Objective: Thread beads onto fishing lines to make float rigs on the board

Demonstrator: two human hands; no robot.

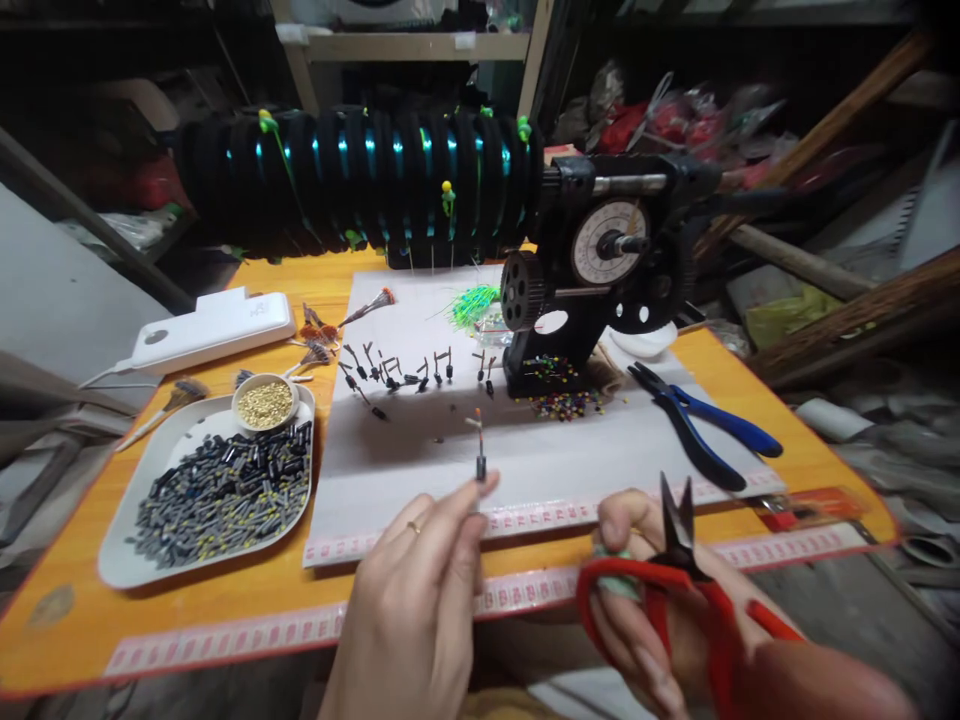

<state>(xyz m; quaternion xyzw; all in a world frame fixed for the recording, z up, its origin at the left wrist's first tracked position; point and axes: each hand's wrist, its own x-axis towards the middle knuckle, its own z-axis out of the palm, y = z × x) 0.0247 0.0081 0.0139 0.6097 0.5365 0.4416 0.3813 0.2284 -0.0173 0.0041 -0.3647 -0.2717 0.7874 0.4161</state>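
Left fingers (456, 512), close together, reach a small black-based stem (481, 465), hold unclear; right fingers (615, 518) curl around red-handled scissors (681, 572).

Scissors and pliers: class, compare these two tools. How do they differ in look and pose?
The scissors have red handles, while the pliers have blue ones.
The scissors' handles form loops; the pliers' handles are long arms without loops.
The scissors are held in the right hand, whereas the pliers lie on the white board.
Both the scissors and the pliers have two handles and dark, narrowing tips.
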